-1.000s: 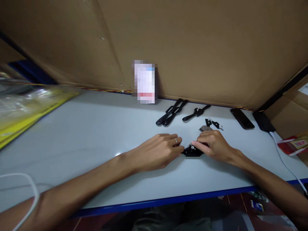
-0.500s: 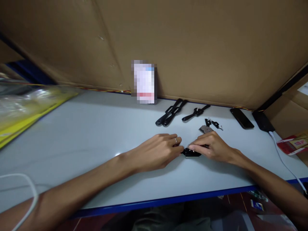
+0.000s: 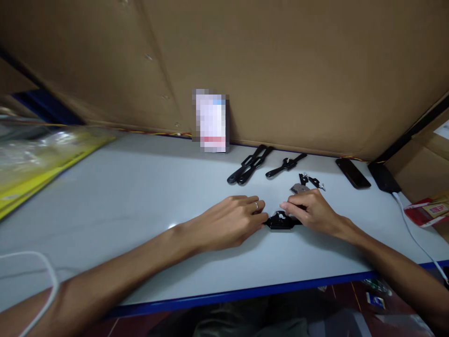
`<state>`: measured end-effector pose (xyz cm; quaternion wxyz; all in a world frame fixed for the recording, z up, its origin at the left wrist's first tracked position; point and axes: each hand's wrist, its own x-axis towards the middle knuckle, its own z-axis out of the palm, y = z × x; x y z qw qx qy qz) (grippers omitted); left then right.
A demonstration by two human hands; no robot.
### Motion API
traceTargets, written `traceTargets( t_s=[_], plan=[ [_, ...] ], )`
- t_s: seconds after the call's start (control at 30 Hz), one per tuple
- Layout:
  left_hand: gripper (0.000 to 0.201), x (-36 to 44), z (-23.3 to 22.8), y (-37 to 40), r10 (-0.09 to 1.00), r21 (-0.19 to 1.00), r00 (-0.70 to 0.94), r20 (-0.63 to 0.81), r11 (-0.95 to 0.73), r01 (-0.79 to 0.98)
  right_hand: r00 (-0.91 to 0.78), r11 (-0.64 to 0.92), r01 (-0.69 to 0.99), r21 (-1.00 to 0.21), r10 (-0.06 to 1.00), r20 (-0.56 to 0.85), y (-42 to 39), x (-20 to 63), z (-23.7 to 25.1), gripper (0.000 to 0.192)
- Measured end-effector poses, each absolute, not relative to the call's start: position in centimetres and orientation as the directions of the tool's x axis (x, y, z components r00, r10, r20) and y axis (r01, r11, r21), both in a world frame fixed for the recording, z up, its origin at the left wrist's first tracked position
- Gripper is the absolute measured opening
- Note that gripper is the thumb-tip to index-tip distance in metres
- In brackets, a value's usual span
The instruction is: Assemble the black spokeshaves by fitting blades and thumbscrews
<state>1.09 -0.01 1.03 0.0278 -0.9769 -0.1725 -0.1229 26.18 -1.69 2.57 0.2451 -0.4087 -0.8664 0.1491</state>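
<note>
At the far left, a clear plastic bag on yellow packaging is seen, blurred, at the table's edge. The white table is bordered in blue along its near side. A white cable crosses the left forearm.

The left hand is laid palm-down on the table, its fingertips closed against the left end of a small black part. This part is found on the table just in front of the person, between the two hands. Its long axis is set left to right, roughly parallel to the near table edge; which end is the front cannot be told. A small silver screw is seen on top of it, pinched by the fingers of the right hand.

Behind, two black handles and a third black piece are laid out near the cardboard wall. Small screws and clips lie just behind the right hand. Further right, a black phone is seen.
</note>
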Motion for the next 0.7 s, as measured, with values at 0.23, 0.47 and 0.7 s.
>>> traceTargets(
  t_s=[0.23,0.47,0.7],
  plan=[
    [0.019,1.2,0.8,0.0,0.339,-0.027,0.912,0.233,-0.935,0.355,-0.598,0.665,0.619,-0.419,0.744,0.297,-2.0,26.0,2.2,0.056],
    [0.025,1.3,0.7,0.0,0.361,-0.036,0.908,0.213,-0.926,0.376,-0.594,0.686,0.630,-0.363,0.727,0.344,-1.9,26.4,2.3,0.053],
    [0.024,1.3,0.7,0.0,0.363,-0.013,0.909,0.206,-0.928,0.373,-0.679,0.676,0.646,-0.355,0.721,0.139,-1.6,28.2,4.4,0.022]
  ],
)
